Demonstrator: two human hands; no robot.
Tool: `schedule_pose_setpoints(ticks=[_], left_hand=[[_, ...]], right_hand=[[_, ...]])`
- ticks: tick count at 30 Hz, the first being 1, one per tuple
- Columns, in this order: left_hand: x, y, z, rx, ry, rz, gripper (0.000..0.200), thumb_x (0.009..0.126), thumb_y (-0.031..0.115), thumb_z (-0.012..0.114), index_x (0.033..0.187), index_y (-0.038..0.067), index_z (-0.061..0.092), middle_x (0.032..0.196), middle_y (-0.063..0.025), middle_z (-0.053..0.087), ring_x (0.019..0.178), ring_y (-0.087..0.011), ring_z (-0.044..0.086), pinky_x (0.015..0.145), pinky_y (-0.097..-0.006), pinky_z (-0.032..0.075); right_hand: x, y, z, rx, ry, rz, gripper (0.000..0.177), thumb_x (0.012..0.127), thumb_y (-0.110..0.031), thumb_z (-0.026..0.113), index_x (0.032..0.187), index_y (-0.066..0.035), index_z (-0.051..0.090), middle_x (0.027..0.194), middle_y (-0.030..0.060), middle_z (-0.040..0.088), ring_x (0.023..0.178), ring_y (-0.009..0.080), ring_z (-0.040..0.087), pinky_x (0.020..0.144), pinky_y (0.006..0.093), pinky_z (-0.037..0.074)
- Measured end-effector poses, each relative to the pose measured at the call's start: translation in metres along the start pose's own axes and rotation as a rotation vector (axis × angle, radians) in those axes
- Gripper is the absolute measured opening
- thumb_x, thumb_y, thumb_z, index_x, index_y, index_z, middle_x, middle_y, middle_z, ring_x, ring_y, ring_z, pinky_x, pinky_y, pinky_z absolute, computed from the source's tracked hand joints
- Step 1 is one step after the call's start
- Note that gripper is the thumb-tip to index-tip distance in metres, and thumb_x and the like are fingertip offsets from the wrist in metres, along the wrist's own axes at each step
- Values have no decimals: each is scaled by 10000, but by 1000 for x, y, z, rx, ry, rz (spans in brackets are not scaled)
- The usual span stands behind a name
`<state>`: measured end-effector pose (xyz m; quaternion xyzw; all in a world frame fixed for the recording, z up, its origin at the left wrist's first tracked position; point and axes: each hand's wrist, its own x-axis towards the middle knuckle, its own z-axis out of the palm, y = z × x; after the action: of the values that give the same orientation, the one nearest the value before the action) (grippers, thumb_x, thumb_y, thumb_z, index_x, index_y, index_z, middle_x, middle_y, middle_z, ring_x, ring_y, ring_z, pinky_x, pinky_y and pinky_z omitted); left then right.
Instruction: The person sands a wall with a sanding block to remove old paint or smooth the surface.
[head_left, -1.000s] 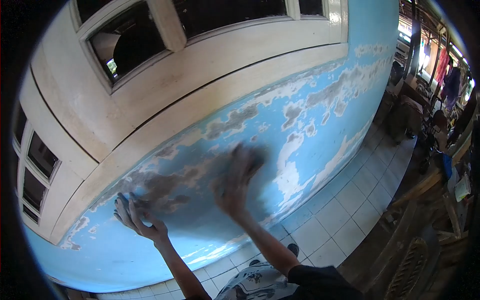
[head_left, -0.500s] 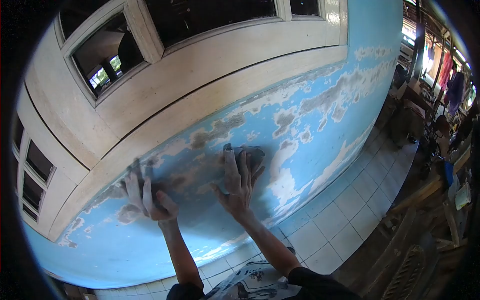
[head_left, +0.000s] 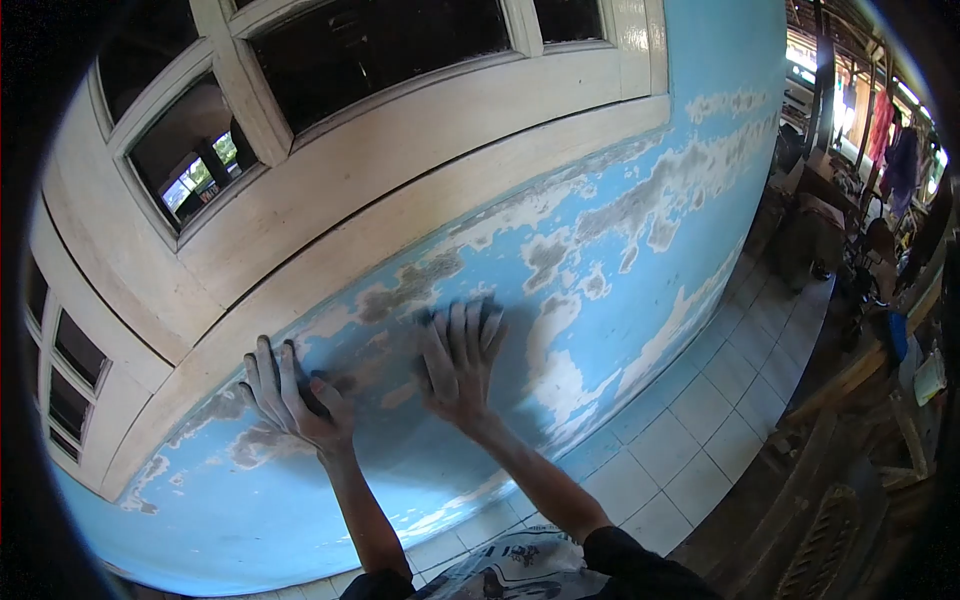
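Both hands are raised against a light blue wall [head_left: 630, 300], whose paint is worn through in white and grey patches. My left hand [head_left: 305, 405] rests on the wall just below the cream window frame, with its fingers stretched and spread and nothing visible in it. To its right, my right hand [head_left: 460, 360] presses flat on the wall, fingers close together and blurred at the tips. Under those fingers is a dark grey sheet like sandpaper [head_left: 489, 312], mostly hidden now. Grey-white dust coats both hands.
Above the hands runs the cream wooden window frame [head_left: 430, 155] with dark glass panes. Pale floor tiles [head_left: 690, 430] border the wall's foot. At right lie timber pieces [head_left: 840, 385] and clutter, with hanging cloths [head_left: 900, 170] farther back.
My right hand has shifted slightly left, and its sheet shows less than before. My left hand's fingers have spread wider and come into sharper view. The whole view has shifted a little.
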<state>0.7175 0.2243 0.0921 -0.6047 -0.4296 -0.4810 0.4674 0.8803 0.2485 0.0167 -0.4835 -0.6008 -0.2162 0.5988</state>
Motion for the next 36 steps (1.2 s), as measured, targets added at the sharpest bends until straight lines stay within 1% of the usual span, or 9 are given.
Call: schedule_pose_setpoints(ticks=[4, 10, 15, 21, 25, 28, 30, 31, 36], left_hand=[[0, 2, 0, -23, 31, -24, 378, 929, 233, 401, 1245, 96, 555, 1309, -154, 547, 1281, -372, 425, 1102, -528, 171], [0, 3, 2, -21, 46, -33, 371, 944, 257, 402, 1249, 106, 551, 1314, -140, 547, 1285, -364, 423, 1105, -523, 171], [-2, 1, 3, -18, 51, -25, 367, 942, 255, 409, 1252, 115, 549, 1313, -129, 550, 1285, -356, 426, 1107, -521, 170], [0, 4, 0, -18, 18, -65, 362, 932, 256, 419, 1234, 121, 565, 1307, -126, 556, 1292, -345, 423, 1112, -528, 156], [-1, 3, 0, -44, 30, -38, 359, 929, 251, 413, 1217, 128, 588, 1308, -117, 558, 1299, -340, 416, 1111, -535, 155], [-1, 3, -1, -50, 9, -28, 356, 924, 240, 413, 1211, 137, 597, 1312, -107, 556, 1301, -340, 413, 1110, -541, 158], [-2, 3, -3, -54, -8, -33, 356, 922, 236, 413, 1209, 141, 600, 1313, -102, 556, 1303, -340, 411, 1109, -544, 161], [-2, 4, -3, -42, -21, -39, 357, 921, 238, 412, 1211, 146, 600, 1314, -99, 556, 1303, -339, 411, 1109, -544, 165], [-1, 2, -2, -24, -14, -11, 361, 922, 246, 406, 1212, 152, 600, 1320, -94, 551, 1304, -340, 411, 1107, -545, 172]], right_hand=[[62, 13, -4, 154, 166, 97, 487, 875, -331, 553, 1297, -91, 511, 1311, 209, 470, 1249, 395, 419, 1046, 666, 137], [-14, 6, 1, 14, -66, -35, 442, 858, -257, 569, 1238, -32, 538, 1233, 239, 513, 1169, 437, 462, 1009, 622, 257], [62, 24, 1, 428, 261, 109, 460, 898, -225, 508, 1315, -31, 487, 1323, 239, 464, 1285, 441, 369, 1071, 639, 121], [-16, 2, -1, 164, -76, 105, 453, 894, -203, 506, 1304, -9, 485, 1256, 240, 494, 1268, 460, 374, 1058, 640, 137], [22, 15, -8, 159, 15, 57, 450, 906, -204, 484, 1311, -7, 479, 1260, 240, 492, 1280, 454, 361, 1063, 630, 139], [35, 28, 0, 561, -6, 295, 445, 919, -205, 402, 1261, 68, 486, 1261, 317, 484, 1249, 502, 380, 1065, 581, 198], [40, 17, -6, 485, 46, 268, 444, 895, -175, 427, 1262, 68, 481, 1269, 314, 479, 1284, 498, 340, 1092, 612, 93], [31, 7, -15, 55, 20, 109, 441, 877, -151, 452, 1252, 78, 483, 1278, 310, 472, 1255, 472, 386, 1101, 590, 132], [0, 19, -12, 84, -138, 116, 442, 884, -162, 453, 1254, 77, 476, 1308, 303, 450, 1254, 440, 404, 1111, 579, 127]])
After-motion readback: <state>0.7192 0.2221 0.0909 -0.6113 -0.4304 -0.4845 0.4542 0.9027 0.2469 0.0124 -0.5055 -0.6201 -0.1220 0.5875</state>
